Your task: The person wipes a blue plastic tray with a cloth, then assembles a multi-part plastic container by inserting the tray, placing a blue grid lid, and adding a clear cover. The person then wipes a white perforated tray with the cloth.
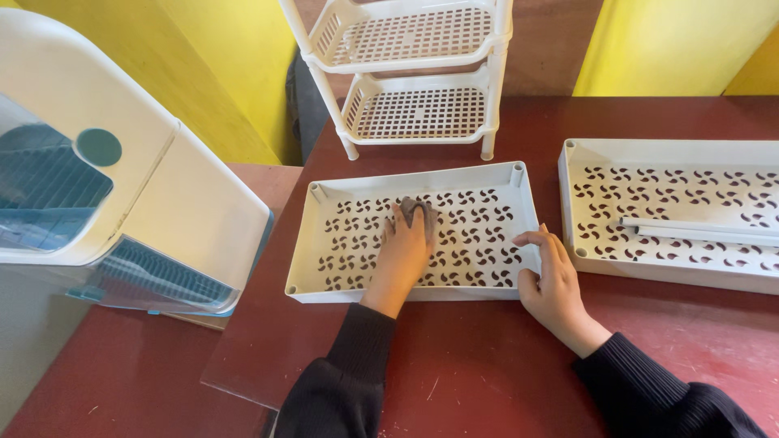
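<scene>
A white plastic perforated tray (pixel 341 284) lies flat on the dark red table. My left hand (pixel 403 255) rests inside it, fingers pressed down on a small grey cloth (pixel 417 211) near the tray's middle. My right hand (pixel 552 280) grips the tray's near right corner, thumb on the rim and fingers curled over the edge. Both arms wear black sleeves.
A second white perforated tray (pixel 584 154) lies to the right with white tubes (pixel 698 230) in it. An assembled white two-shelf rack (pixel 414 73) stands at the back. A large white and blue plastic appliance (pixel 122 203) sits at the left. Yellow walls stand behind.
</scene>
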